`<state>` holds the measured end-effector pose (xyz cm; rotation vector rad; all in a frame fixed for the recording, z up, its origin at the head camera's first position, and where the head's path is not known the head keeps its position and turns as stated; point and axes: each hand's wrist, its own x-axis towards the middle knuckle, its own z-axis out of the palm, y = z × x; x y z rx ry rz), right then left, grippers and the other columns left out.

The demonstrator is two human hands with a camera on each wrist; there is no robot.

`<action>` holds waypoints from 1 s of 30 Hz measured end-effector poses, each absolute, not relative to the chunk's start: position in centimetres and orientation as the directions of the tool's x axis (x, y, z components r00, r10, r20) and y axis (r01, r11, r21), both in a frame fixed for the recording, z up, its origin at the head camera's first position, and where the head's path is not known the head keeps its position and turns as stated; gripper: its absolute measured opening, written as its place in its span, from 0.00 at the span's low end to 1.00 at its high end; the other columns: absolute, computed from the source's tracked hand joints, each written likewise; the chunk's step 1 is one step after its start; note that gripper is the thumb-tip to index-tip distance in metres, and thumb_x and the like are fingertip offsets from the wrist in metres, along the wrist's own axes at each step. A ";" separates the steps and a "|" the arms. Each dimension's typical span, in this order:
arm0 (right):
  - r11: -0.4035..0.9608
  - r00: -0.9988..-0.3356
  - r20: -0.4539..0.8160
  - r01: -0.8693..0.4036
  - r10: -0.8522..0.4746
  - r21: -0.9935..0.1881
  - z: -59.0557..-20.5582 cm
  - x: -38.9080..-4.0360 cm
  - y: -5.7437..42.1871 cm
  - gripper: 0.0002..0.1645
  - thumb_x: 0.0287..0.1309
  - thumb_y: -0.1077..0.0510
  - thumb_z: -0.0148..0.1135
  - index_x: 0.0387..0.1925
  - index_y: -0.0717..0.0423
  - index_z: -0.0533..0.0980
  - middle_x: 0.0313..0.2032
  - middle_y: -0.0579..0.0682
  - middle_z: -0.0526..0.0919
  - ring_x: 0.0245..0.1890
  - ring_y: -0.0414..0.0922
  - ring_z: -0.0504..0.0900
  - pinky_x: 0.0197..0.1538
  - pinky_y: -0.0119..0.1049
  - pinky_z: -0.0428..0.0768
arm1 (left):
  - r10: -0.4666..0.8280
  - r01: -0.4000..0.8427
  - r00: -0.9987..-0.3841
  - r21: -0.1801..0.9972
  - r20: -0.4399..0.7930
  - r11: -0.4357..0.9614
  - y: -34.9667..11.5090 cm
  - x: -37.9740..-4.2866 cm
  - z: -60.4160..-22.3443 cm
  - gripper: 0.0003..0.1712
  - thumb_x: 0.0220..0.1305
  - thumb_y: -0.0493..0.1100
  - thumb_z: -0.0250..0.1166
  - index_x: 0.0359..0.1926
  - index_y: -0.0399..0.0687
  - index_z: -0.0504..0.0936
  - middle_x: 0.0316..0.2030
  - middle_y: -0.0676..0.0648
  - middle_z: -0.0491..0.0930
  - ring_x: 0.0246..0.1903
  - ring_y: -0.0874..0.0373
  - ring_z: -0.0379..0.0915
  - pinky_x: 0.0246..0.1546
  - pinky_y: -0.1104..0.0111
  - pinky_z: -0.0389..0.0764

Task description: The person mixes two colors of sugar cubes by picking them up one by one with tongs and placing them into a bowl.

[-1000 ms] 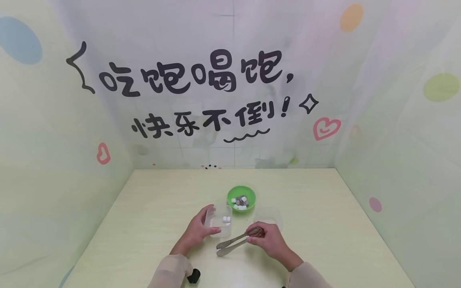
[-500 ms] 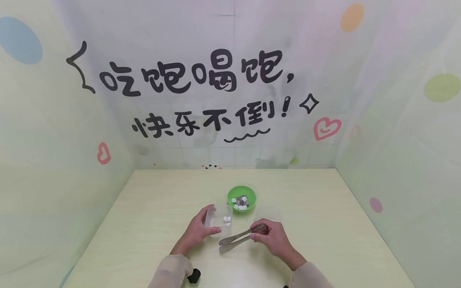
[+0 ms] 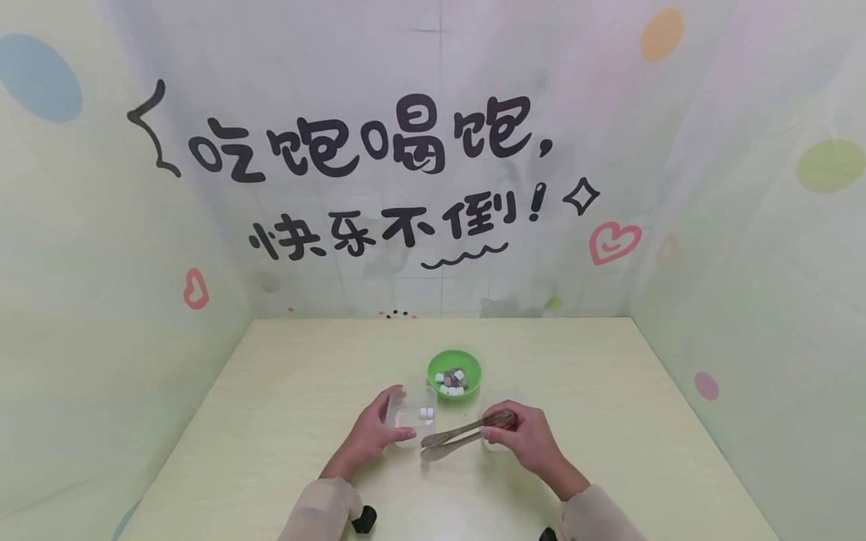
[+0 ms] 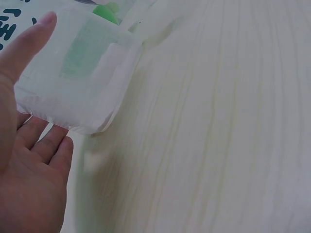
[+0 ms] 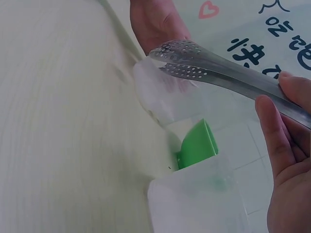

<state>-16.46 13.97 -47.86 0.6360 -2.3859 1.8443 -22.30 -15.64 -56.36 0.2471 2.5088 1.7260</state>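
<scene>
With its thumb on the near wall and fingers at the left side, my left hand holds a clear plastic container. Two small white cubes lie inside it. My right hand grips metal tongs by the handle end, thumb and fingers pinching the arms. The perforated tips point left, near the container's front right corner, and nothing shows between them in the right wrist view. Behind stands a green bowl with several white cubes and grey-brown pieces.
A second clear container stands right of the bowl, partly hidden by my right hand in the head view. The pale wooden table meets printed fabric walls at the back and sides.
My right hand has moved to the right and slightly away from me with the tongs, whose tips shift the same way. My left hand and its container stay in place.
</scene>
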 end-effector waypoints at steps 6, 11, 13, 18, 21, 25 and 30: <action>0.196 -0.908 0.309 -0.370 -0.281 -0.908 -47.4 -16.7 14.6 0.11 0.52 0.70 0.69 0.38 0.72 0.78 0.27 0.59 0.85 0.24 0.43 0.85 0.29 0.40 0.85 | 0.185 0.084 -0.983 0.935 0.020 0.346 -15.6 -22.3 -56.3 0.51 0.45 0.42 0.79 0.70 0.45 0.63 0.67 0.37 0.65 0.68 0.38 0.55 0.67 0.47 0.56; 0.172 -0.903 0.347 -0.395 -0.253 -0.902 -47.0 -16.8 15.2 0.11 0.51 0.71 0.69 0.37 0.73 0.78 0.26 0.59 0.84 0.23 0.47 0.85 0.27 0.36 0.83 | 0.181 0.081 -0.983 0.934 0.018 0.349 -15.6 -22.2 -56.3 0.51 0.45 0.42 0.79 0.70 0.45 0.63 0.67 0.37 0.65 0.68 0.38 0.55 0.67 0.47 0.56; 0.153 -0.899 0.366 -0.407 -0.240 -0.900 -46.8 -16.8 15.5 0.11 0.51 0.72 0.69 0.37 0.73 0.78 0.25 0.60 0.84 0.23 0.47 0.85 0.26 0.34 0.83 | 0.181 0.082 -0.983 0.936 0.020 0.341 -15.6 -22.1 -56.3 0.51 0.45 0.41 0.79 0.70 0.45 0.63 0.67 0.37 0.65 0.68 0.38 0.54 0.67 0.47 0.57; 0.100 -0.895 0.392 -0.419 -0.211 -0.903 -46.6 -17.1 15.9 0.10 0.50 0.75 0.67 0.37 0.75 0.78 0.25 0.63 0.83 0.23 0.41 0.84 0.27 0.32 0.83 | 0.183 0.086 -0.983 0.941 0.026 0.328 -15.6 -22.1 -56.2 0.51 0.45 0.40 0.79 0.70 0.44 0.63 0.67 0.37 0.65 0.68 0.37 0.54 0.67 0.46 0.57; 0.088 -0.894 0.396 -0.420 -0.209 -0.903 -46.6 -17.3 16.1 0.11 0.51 0.75 0.67 0.37 0.75 0.77 0.26 0.64 0.83 0.24 0.40 0.84 0.28 0.33 0.84 | 0.181 0.084 -0.983 0.940 0.024 0.330 -15.6 -22.2 -56.1 0.51 0.45 0.40 0.79 0.70 0.44 0.63 0.67 0.36 0.65 0.68 0.37 0.55 0.66 0.45 0.57; 0.092 -0.896 0.394 -0.418 -0.203 -0.904 -46.8 -17.5 16.1 0.11 0.51 0.74 0.67 0.38 0.75 0.77 0.27 0.64 0.83 0.24 0.40 0.84 0.29 0.32 0.84 | 0.173 0.077 -0.985 0.940 0.020 0.333 -15.6 -22.2 -56.3 0.51 0.46 0.40 0.79 0.70 0.46 0.64 0.67 0.37 0.65 0.67 0.37 0.56 0.66 0.45 0.58; 0.105 -0.912 0.382 -0.399 -0.152 -0.911 -46.4 -17.8 16.1 0.11 0.51 0.74 0.67 0.38 0.76 0.77 0.27 0.65 0.83 0.24 0.43 0.84 0.30 0.31 0.83 | 0.173 0.075 -0.985 0.939 0.017 0.337 -15.6 -22.2 -56.5 0.50 0.46 0.40 0.79 0.70 0.46 0.64 0.67 0.37 0.65 0.67 0.37 0.56 0.66 0.44 0.58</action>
